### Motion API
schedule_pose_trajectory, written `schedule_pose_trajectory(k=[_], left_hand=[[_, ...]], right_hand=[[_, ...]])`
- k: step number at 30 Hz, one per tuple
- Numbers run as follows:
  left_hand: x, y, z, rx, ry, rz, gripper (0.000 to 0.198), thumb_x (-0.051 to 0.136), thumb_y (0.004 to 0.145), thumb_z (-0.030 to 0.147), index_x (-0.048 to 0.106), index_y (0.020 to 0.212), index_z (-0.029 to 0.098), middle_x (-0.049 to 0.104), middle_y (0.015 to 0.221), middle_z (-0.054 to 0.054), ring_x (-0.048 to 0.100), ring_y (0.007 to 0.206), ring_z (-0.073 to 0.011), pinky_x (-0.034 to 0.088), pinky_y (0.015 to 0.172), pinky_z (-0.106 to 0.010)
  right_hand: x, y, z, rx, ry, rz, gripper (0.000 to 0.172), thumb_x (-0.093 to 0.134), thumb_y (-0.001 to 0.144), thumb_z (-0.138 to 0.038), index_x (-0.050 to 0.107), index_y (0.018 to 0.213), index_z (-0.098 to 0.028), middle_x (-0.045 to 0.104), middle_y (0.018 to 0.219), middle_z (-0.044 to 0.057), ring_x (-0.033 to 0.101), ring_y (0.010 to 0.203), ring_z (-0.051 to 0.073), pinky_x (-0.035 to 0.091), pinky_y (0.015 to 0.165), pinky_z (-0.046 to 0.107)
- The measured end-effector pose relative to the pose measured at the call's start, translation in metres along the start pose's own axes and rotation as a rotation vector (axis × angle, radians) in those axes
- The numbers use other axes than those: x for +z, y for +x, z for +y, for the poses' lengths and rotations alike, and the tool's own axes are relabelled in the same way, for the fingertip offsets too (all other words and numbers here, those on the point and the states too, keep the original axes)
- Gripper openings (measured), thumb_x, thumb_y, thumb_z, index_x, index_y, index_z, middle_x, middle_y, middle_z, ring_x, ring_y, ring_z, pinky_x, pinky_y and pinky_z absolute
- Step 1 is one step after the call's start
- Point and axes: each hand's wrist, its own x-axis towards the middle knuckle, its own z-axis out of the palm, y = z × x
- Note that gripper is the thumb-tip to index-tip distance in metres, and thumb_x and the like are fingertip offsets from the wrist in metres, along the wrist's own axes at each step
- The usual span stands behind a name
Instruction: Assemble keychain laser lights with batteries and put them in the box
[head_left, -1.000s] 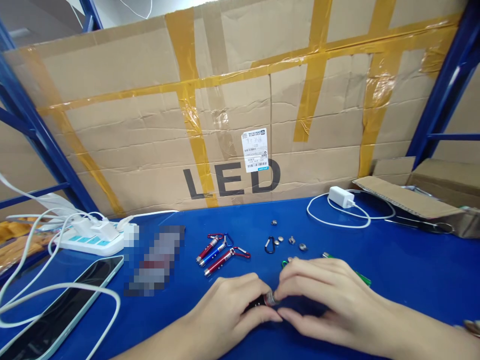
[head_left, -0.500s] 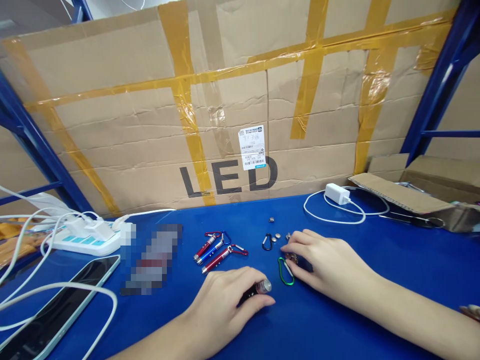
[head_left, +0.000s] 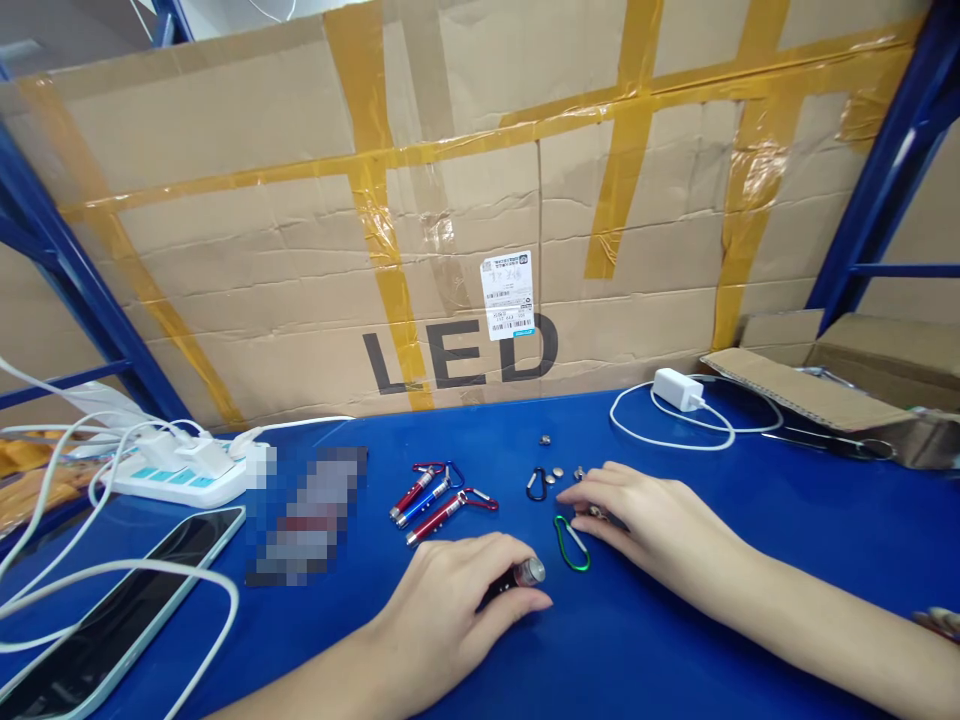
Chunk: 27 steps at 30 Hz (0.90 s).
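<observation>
My left hand is closed around a small black flashlight, its clear-and-silver end poking out past the thumb and index finger. My right hand is curled low over the table, its fingers and thumb around small shiny metal pieces that are mostly hidden. Just left of its thumb lies a green carabiner. Beyond the fingertips are a black carabiner and several loose round metal pieces. Red and blue mini flashlights with carabiners lie side by side beyond my left hand.
A pixelated flat item, a phone and a power strip with white cables occupy the left. Back right are a white charger, a dark-handled tool and an open box. A large taped carton backs the blue table.
My right hand's fingers have drawn closer around the small metal pieces, and fewer of them show. My left hand keeps its hold on the black flashlight. The view has shifted slightly.
</observation>
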Motion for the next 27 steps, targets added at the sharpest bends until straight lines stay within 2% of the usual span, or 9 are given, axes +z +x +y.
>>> schedule_pose_trajectory(k=[7,10,13,16,22,27], left_hand=[[-0.0002,0.0013,-0.0004,-0.001,0.019,0.002,0.011,0.055,0.090,0.030,0.058,0.088,0.020,0.066,0.076,0.003,0.057,0.057,-0.0091,0.040,0.056,-0.016],[-0.0004,0.0014,0.0001,-0.003,0.020,0.004,0.010,0.056,0.090,0.030,0.058,0.088,0.020,0.067,0.076,0.003,0.058,0.059,-0.0094,0.041,0.057,-0.016],[-0.0008,0.0006,0.0007,-0.008,0.022,0.005,0.010,0.055,0.091,0.030,0.058,0.089,0.020,0.067,0.077,0.003,0.059,0.059,-0.0094,0.041,0.057,-0.016],[-0.0015,0.0001,0.0010,-0.001,0.017,0.011,0.011,0.054,0.091,0.031,0.058,0.089,0.020,0.067,0.077,0.003,0.059,0.059,-0.0097,0.041,0.058,-0.016],[-0.0014,0.0002,0.0008,-0.006,0.020,-0.001,0.009,0.057,0.089,0.028,0.058,0.088,0.019,0.067,0.076,0.004,0.058,0.058,-0.0089,0.041,0.057,-0.015],[-0.0008,-0.0001,0.0007,-0.024,0.017,-0.003,0.007,0.058,0.089,0.027,0.058,0.088,0.020,0.066,0.076,0.005,0.057,0.057,-0.0083,0.040,0.057,-0.015]], right_hand=[[-0.0021,0.0021,-0.0018,0.028,-0.005,-0.023,0.016,0.063,0.081,-0.017,0.066,0.096,-0.022,0.069,0.085,0.002,0.065,0.077,0.018,0.051,0.057,0.024],[-0.0015,0.0013,0.0011,0.035,-0.079,-0.013,0.005,0.067,0.079,-0.025,0.069,0.084,-0.023,0.069,0.078,0.001,0.064,0.075,0.020,0.047,0.050,0.024],[-0.0014,-0.0007,0.0026,0.015,-0.125,0.014,0.009,0.070,0.077,-0.029,0.069,0.070,-0.023,0.068,0.071,0.000,0.064,0.072,0.020,0.043,0.047,0.023],[-0.0022,-0.0018,0.0010,0.006,-0.091,0.009,0.006,0.068,0.078,-0.021,0.070,0.074,-0.024,0.069,0.072,-0.001,0.066,0.072,0.018,0.045,0.050,0.022],[-0.0028,0.0010,-0.0048,0.042,-0.001,-0.048,0.013,0.064,0.080,-0.016,0.070,0.086,-0.026,0.072,0.082,-0.001,0.068,0.076,0.018,0.051,0.060,0.024],[-0.0003,0.0014,-0.0063,0.041,-0.030,-0.059,0.017,0.060,0.080,-0.012,0.070,0.090,-0.023,0.071,0.080,0.000,0.067,0.075,0.018,0.051,0.057,0.025]])
